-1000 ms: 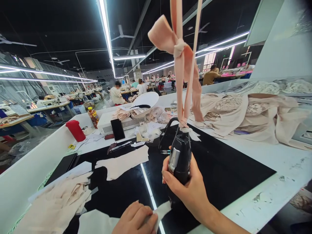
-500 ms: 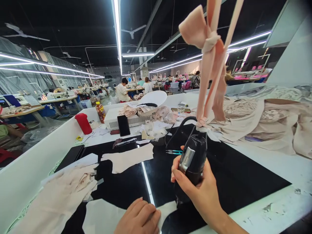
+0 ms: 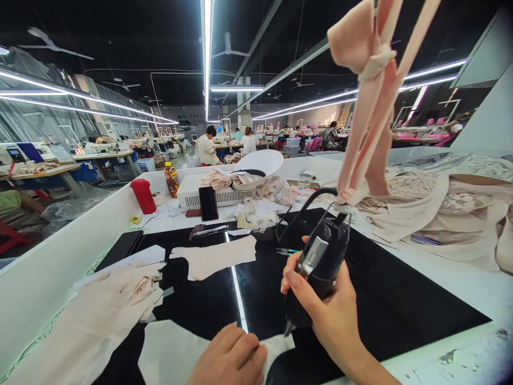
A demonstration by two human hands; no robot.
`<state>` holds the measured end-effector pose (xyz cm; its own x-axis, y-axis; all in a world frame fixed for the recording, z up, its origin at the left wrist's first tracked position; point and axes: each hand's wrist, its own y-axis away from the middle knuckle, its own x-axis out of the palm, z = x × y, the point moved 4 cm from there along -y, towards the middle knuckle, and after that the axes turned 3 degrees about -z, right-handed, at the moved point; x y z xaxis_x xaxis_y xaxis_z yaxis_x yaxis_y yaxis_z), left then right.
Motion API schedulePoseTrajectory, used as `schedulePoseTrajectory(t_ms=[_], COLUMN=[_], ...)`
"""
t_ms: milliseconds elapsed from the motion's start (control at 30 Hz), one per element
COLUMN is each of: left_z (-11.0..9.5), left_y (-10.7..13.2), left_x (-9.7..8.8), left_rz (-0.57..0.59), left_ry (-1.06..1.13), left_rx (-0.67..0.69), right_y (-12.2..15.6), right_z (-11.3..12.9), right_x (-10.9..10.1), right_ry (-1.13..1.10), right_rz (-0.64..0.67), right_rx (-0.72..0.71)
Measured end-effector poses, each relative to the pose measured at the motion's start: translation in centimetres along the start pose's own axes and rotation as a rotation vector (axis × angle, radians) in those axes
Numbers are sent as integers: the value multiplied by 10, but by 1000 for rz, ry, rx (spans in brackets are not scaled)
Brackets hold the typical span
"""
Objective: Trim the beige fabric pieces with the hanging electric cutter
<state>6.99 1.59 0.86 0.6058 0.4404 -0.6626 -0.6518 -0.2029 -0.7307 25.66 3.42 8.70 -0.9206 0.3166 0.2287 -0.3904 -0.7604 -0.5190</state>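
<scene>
My right hand (image 3: 325, 310) is wrapped round a black handheld cutting tool (image 3: 316, 272) whose tip points down at the black work surface (image 3: 385, 299). The tool hangs from a pink fabric ribbon (image 3: 368, 112) tied in a bow overhead, with a black cord looping from its top. My left hand (image 3: 229, 359) lies with fingers bent, pressing on a pale fabric piece (image 3: 172, 353) at the front edge. The tool's tip sits just right of that piece's corner.
A pile of pale cut pieces (image 3: 100, 315) lies left, another piece (image 3: 216, 256) farther back. Behind stand a red cup (image 3: 143, 195), a phone (image 3: 208, 203), a white box (image 3: 200, 197) under a basket and heaped lace fabric (image 3: 433, 208). Other workers sit at distant tables.
The view has swung left and down, so tool and ribbon now sit farther right. My right hand has tilted the tool, its tip lowering toward the fabric corner. My left hand stays on the piece.
</scene>
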Motion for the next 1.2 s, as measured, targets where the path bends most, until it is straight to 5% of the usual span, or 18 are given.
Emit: schedulePoseTrajectory(t_ms=[567,1200], left_z=[-2,-3], left_y=[-5,-6], left_x=[1,-1], left_rz=[51,62], left_ry=[5,-2], left_rx=[-57,-51], right_y=[0,12], right_z=[-1,-12], right_x=[-11,18], right_ry=[95,-91], right_rz=[-11,-18], right_rx=[-52,40])
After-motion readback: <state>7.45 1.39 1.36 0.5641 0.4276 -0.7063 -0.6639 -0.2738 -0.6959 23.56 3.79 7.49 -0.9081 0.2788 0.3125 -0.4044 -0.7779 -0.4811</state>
